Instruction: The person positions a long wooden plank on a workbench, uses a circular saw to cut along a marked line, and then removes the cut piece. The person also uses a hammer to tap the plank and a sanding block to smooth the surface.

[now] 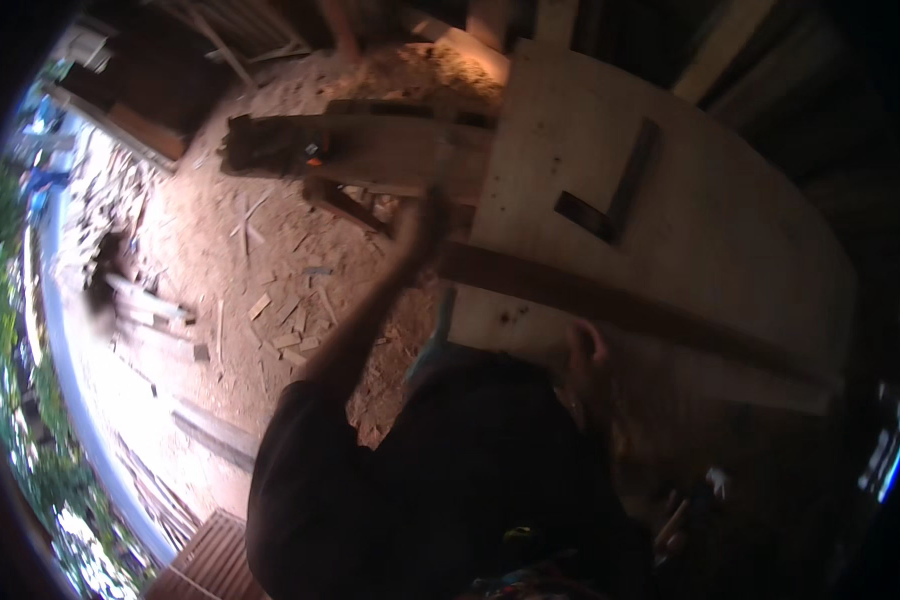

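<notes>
My left hand (pixel 425 222) is stretched forward beside the left edge of a pale wooden panel (pixel 710 230). It is blurred but looks closed; a faint smeared shape rises above it, too unclear to name. My right hand (pixel 588 350) is at the panel's near side with its fingers curled, and what they hold, if anything, is hidden in the dark. Just beyond it, a long dark wooden strip (pixel 580 295) lies across the panel. Farther up rests an L-shaped tool like a try square (pixel 632 180), its dark stock toward the left.
A rough wooden bench (pixel 390 150) stands beyond my left hand, with a small orange and black object (pixel 313 153) on it. Wood scraps (pixel 290 325) litter the dirt floor. Parts of another person's legs (pixel 485 22) show at the top. Timber leans at the upper right.
</notes>
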`<control>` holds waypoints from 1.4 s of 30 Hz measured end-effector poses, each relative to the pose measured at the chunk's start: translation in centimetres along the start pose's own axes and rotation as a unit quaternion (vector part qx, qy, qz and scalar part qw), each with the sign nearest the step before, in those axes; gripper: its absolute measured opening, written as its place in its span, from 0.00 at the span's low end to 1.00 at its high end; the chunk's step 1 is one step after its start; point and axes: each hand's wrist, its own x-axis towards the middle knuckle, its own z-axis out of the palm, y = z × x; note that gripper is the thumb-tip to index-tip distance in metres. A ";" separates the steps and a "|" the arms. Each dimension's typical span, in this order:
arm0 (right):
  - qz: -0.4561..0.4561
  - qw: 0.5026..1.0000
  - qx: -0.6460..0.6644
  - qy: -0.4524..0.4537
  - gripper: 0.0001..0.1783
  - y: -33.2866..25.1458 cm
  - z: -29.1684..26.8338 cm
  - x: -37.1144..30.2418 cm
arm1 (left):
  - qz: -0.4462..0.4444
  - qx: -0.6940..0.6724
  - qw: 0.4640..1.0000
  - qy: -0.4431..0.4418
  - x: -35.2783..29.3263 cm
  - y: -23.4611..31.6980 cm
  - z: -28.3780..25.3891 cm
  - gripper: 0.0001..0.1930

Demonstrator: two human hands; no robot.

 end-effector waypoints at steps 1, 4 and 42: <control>-0.006 0.998 -0.027 0.053 0.14 0.5 0.1 -0.5 | -0.033 0.039 0.999 -0.004 0.7 -1.3 -2.7 0.09; -0.131 0.982 -0.135 0.011 0.13 3.3 -0.6 1.7 | -0.031 0.153 0.985 0.079 1.6 -7.4 -6.9 0.10; 0.008 0.979 -0.131 0.154 0.11 1.6 3.4 2.5 | 0.257 0.161 0.949 -0.089 5.9 0.1 -2.7 0.22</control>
